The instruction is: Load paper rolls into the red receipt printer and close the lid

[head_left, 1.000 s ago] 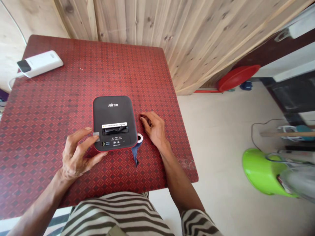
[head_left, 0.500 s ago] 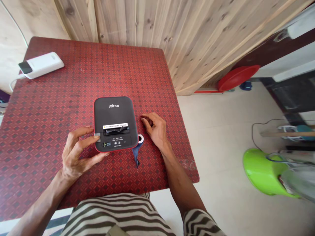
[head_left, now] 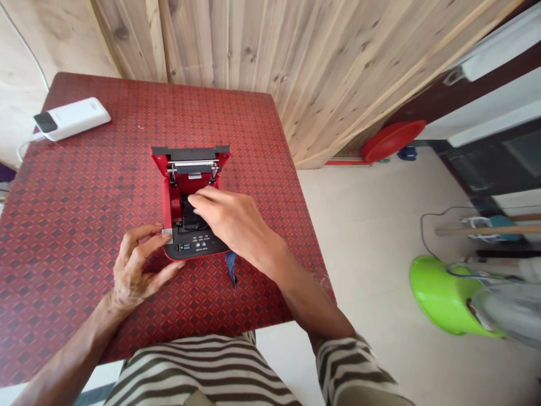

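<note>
Under right hand [head_left: 236,225] (grip unclear) | lid-up printer [head_left: 174,206] | left hand [head_left: 134,265] spread at its near-left corner

The red-and-black printer [head_left: 198,239] sits beside the left hand [head_left: 141,262], its lid [head_left: 192,153] raised. Inside, black material [head_left: 191,217] lies at the right hand's [head_left: 236,223] fingertips.

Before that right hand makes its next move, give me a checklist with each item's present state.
1. Lid of the printer raised: ok, standing up at the back.
2. Left hand on the printer: ok, at its front left corner, a fingertip on the grey tab.
3. Right hand away from the open bay: not ok, its fingertips are at the opening.
4. Right hand's grip on anything inside: cannot tell, its fingers hide this.
5. Blue strip outside the bay: ok, by the front right corner.
</note>
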{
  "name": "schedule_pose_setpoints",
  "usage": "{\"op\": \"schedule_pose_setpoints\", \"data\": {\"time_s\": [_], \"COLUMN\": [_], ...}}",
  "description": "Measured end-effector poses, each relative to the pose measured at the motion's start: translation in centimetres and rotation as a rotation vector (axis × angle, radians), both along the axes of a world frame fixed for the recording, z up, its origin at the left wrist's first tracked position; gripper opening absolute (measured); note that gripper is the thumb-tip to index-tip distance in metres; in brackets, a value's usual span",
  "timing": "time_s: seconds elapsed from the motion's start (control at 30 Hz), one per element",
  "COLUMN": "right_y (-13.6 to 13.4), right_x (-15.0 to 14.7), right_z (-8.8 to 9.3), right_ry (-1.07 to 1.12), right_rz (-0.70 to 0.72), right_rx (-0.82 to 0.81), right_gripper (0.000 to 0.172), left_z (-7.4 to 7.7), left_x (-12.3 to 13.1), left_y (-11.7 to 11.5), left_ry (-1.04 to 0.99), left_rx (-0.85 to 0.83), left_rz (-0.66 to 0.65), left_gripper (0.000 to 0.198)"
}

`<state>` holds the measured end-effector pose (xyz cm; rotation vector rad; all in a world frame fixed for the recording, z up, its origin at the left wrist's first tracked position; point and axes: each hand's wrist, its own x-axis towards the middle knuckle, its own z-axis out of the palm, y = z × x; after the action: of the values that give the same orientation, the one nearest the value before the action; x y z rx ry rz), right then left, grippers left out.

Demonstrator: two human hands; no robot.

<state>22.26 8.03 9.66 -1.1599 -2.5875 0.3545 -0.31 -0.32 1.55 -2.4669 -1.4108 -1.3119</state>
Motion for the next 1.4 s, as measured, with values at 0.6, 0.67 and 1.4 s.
{"op": "schedule_pose_setpoints", "data": {"time_s": [0.6,0.67,1.4], "right_y": [0.2,-0.1,-2.3], "right_x": [-0.2,2.0,9.5], "right_z": [2.5,2.5,-7.5], "right_ry": [-0.038,0.25,0.587], "right_rz": [-0.029,-0.077,-0.545], "right_rx": [-0.049,-0.068,-0.35], "right_gripper": [0.022,0.018,0.033], "left_z": [-0.6,-0.5,-0.2], "left_x": [-0.2,-0.2,0.2], "left_y": [-0.2,-0.1,0.5], "left_ry": [-0.02,-0.019,-0.02], "left_rx": [-0.028,-0.029,0.026], "left_rz": [-0.033,-0.033,-0.048], "left_gripper": [0.063,0.063,0.068]}}
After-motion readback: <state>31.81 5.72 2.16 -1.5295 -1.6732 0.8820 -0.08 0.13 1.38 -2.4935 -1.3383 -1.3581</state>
